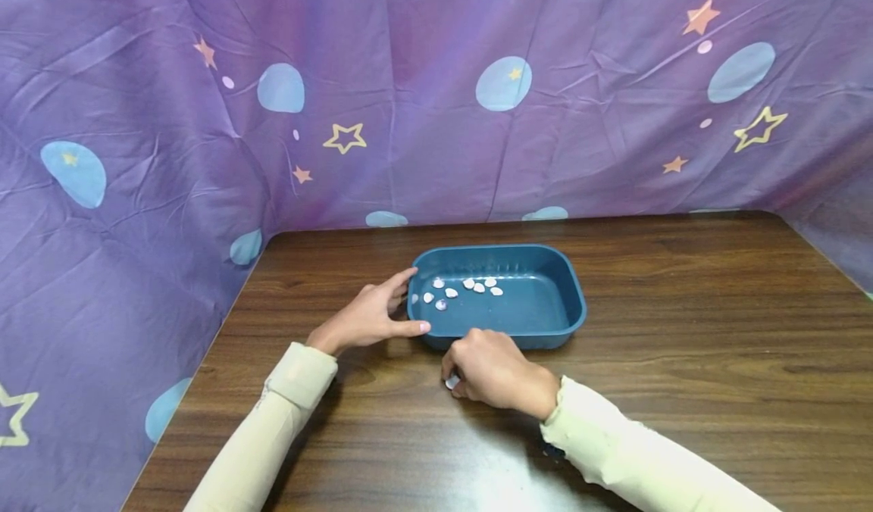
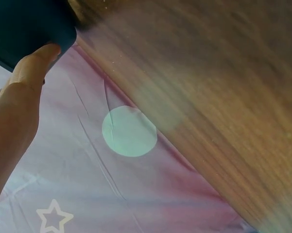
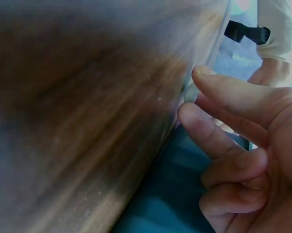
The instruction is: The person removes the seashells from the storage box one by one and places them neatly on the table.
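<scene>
A blue plastic tub (image 1: 573,307) stands on the table with several small white pebble-like pieces (image 1: 480,288) on its floor, mostly toward the left half. My left hand (image 1: 368,319) spreads around the tub's left end, its fairly straight thumb on the front rim and its fingertips by the back left corner. In front of the tub, just over the tabletop, my right hand (image 1: 487,368) pinches a white pebble-like piece (image 1: 452,382) between thumb and fingers. That piece (image 3: 190,92) shows between the fingertips in the right wrist view, partly covered. Its exact kind is too small to tell.
The brown wood-grain table (image 1: 716,345) extends to both sides of the tub. Behind it and at the left hangs a purple cloth (image 1: 423,103) printed with stars and blue ovals. Something black (image 1: 552,450) sits under the right sleeve.
</scene>
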Demonstrator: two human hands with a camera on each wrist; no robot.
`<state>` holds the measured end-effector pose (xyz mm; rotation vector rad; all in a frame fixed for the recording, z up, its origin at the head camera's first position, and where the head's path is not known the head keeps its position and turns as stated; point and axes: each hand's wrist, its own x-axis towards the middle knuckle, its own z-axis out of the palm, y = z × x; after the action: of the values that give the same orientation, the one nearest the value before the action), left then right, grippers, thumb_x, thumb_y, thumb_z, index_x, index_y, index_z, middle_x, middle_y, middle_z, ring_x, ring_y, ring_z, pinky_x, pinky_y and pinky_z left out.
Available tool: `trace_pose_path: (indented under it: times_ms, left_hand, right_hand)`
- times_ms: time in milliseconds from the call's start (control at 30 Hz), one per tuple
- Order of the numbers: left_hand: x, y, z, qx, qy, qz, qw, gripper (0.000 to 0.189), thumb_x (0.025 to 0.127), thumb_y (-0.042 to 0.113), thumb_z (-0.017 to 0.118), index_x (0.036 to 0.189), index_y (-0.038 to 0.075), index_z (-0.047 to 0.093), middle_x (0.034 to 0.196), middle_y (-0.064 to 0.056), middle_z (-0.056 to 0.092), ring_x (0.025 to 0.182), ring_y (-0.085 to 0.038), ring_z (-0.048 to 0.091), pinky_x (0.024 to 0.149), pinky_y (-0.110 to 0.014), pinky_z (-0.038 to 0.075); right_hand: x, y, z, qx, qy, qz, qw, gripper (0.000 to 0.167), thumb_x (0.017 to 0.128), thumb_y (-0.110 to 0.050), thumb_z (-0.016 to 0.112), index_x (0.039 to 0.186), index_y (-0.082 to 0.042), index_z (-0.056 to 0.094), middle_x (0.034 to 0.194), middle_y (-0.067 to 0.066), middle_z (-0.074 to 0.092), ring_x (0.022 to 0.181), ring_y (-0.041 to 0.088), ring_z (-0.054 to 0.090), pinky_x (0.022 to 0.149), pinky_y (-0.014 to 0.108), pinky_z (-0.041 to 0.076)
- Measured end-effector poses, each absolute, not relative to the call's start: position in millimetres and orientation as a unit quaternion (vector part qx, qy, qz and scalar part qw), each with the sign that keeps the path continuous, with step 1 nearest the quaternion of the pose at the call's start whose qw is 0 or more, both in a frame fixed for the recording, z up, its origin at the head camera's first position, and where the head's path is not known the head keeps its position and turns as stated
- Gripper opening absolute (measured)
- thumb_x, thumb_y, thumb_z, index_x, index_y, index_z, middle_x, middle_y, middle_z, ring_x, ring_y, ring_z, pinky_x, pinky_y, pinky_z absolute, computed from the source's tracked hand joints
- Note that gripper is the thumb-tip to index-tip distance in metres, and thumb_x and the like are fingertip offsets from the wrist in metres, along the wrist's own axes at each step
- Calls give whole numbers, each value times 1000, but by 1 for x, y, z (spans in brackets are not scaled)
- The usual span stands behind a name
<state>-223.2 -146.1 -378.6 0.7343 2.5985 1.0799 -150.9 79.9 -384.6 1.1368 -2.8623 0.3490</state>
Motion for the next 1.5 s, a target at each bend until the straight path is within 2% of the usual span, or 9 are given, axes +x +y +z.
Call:
trace_pose_path:
  times_ms: [433, 833, 967, 1100, 1200, 1333, 1500]
  left_hand:
    - [-223, -146, -376, 246, 885, 375, 122, 100, 84, 35, 81, 159, 4, 22, 149, -29, 47, 133, -37, 57, 116, -45, 43]
    - [-223, -146, -378, 246, 884, 379, 124, 100, 85, 33, 81, 159, 3, 22, 149, -28, 47, 134, -36, 56, 116, -44, 42]
    - [-223, -146, -377, 247, 884, 378, 124, 100, 85, 33, 80, 159, 3, 22, 150, -28, 47, 133, -36, 56, 116, -44, 42]
    - [-223, -145, -376, 248, 884, 377, 122, 100, 85, 35, 80, 160, 3, 21, 150, -28, 47, 134, -35, 56, 116, -44, 42]
    - [-223, -146, -376, 246, 885, 375, 122, 100, 85, 36, 80, 160, 4, 21, 150, -28, 46, 134, -35, 56, 117, -44, 42]
    - [-222, -146, -376, 243, 887, 371, 126, 101, 85, 36, 80, 160, 4, 21, 151, -27, 45, 135, -36, 55, 117, -45, 42]
    - [-222, -146, -375, 246, 889, 364, 128, 101, 86, 39, 79, 160, 4, 20, 151, -27, 46, 135, -35, 55, 117, -45, 42]
  right_hand:
    - [-150, 78, -384, 364, -924, 114, 5, 18, 69, -13, 88, 82, -24, 80, 74, -9, 74, 68, 13, 68, 55, 32, 56]
    - [-149, 78, -378, 362, -927, 93, 10, 22, 66, -20, 90, 85, -26, 80, 71, -9, 73, 66, 14, 68, 55, 35, 56]
    - [-150, 78, -372, 370, -924, 98, 10, 19, 67, -20, 89, 82, -26, 79, 66, -12, 69, 62, 11, 64, 52, 34, 54]
    - [-152, 80, -364, 402, -909, 113, 0, 17, 69, -17, 87, 81, -25, 77, 60, -14, 63, 56, 4, 57, 49, 28, 48]
    - [-155, 82, -358, 442, -888, 129, -20, 18, 72, -18, 86, 86, -23, 76, 62, -15, 63, 56, -3, 53, 51, 21, 46]
    - [-159, 84, -352, 471, -867, 160, -35, 20, 77, -19, 85, 96, -19, 76, 68, -13, 69, 58, -8, 55, 59, 16, 50]
    - [-166, 86, -345, 465, -863, 196, -17, 26, 80, -20, 84, 104, -14, 78, 70, -12, 72, 63, -7, 59, 66, 18, 54]
